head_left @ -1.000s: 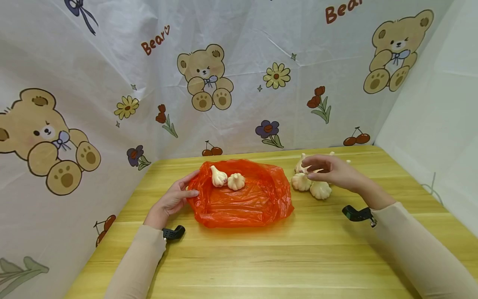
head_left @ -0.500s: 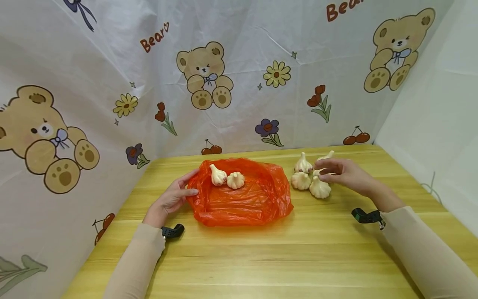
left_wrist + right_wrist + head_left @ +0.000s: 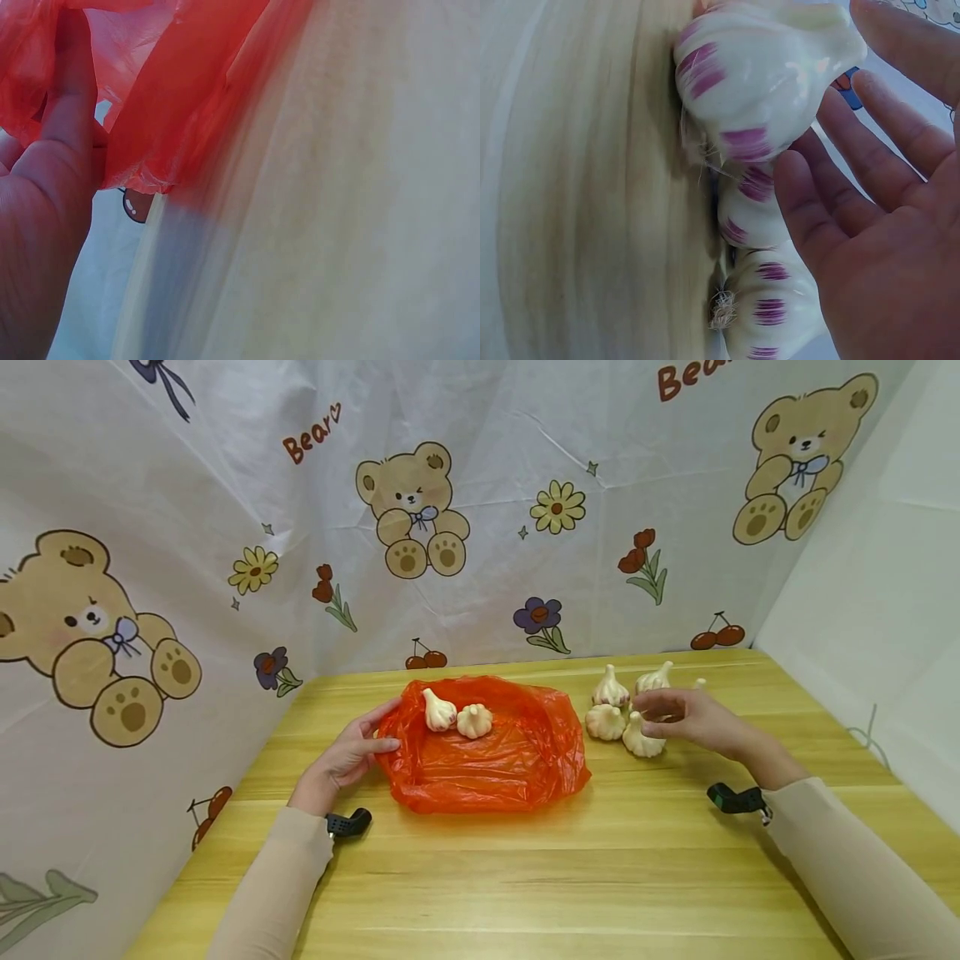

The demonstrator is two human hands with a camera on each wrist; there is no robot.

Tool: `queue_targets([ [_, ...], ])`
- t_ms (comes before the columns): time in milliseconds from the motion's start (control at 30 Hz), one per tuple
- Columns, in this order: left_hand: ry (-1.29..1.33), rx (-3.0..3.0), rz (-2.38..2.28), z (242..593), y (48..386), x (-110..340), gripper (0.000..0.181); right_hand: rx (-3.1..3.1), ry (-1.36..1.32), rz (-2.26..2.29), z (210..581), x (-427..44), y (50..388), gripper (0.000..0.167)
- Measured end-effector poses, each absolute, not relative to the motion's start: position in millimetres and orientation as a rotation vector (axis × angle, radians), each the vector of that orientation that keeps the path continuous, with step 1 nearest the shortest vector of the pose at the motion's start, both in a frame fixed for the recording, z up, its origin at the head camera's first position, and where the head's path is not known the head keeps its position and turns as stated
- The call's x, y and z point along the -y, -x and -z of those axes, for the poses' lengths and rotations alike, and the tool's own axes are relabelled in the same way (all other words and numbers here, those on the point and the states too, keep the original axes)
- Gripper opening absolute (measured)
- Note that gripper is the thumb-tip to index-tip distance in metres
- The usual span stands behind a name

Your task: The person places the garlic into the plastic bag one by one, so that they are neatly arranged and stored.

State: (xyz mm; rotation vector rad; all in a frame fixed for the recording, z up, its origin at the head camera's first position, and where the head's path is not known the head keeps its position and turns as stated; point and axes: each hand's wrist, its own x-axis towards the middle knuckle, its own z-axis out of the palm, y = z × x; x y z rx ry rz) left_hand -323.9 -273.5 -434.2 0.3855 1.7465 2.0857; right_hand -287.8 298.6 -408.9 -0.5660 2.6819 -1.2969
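Observation:
An orange-red plastic bag [image 3: 480, 789] lies spread with its mouth facing up, and two garlic bulbs [image 3: 474, 721] rest inside near its back. At its left edge my left hand [image 3: 345, 760] pinches the rim, thumb on the inner side; the bag film [image 3: 172, 97] covers some fingertips in the left wrist view. Several more garlic bulbs [image 3: 604, 722] are grouped right of the bag. Over that group hovers my right hand [image 3: 697, 722], fingers loosely bent and holding nothing. The right wrist view has a purple-streaked garlic bulb [image 3: 757, 75] close to the fingers.
Everything stands on a wood-grain table [image 3: 465, 885]. A bear-print cloth [image 3: 480, 593] hangs behind and to the left, and a plain white wall [image 3: 862, 635] bounds the right side. A thin cable [image 3: 870, 739] shows near the right edge.
My right hand has shifted a little right over the garlic group, uncovering bulbs at its back. The left hand and the bag stay in place.

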Motion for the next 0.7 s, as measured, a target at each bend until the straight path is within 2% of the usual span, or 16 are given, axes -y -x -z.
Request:
queue_targets([
  [700,-0.385,-1.739,-2.091,435.1,323.7,273.8,0.085,-2.685,0.627,1.101,431.1,-307.5,293.3,0.075],
])
